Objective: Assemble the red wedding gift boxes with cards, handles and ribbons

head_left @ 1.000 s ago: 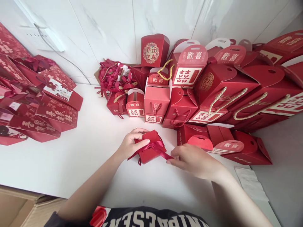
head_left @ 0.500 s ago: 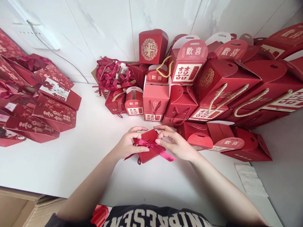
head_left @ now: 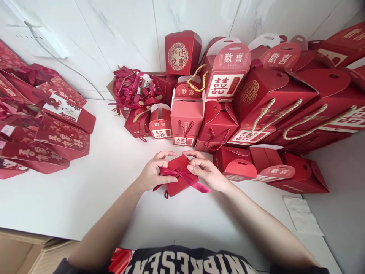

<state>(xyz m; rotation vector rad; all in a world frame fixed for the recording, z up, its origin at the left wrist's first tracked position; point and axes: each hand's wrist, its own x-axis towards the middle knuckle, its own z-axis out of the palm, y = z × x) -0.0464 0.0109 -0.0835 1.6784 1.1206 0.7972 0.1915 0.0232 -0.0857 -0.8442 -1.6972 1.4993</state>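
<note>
A small red gift box sits on the white table between my two hands. Across its top runs a magenta satin ribbon tied in a bow, one tail hanging to the right. My left hand pinches the bow's left loop between thumb and fingers. On the other side, my right hand has its thumb and fingers closed on the right part of the bow. A dark red cord loop pokes out at the box's lower left.
Stacked red gift boxes with rope handles fill the back and right. A heap of ribbons lies behind, and more boxes stand left. White paper lies at right; an open cardboard carton is at lower left.
Both hands stay on the bow and have shifted only slightly. The bow's loops look a little rearranged, and the view has moved a bit.
</note>
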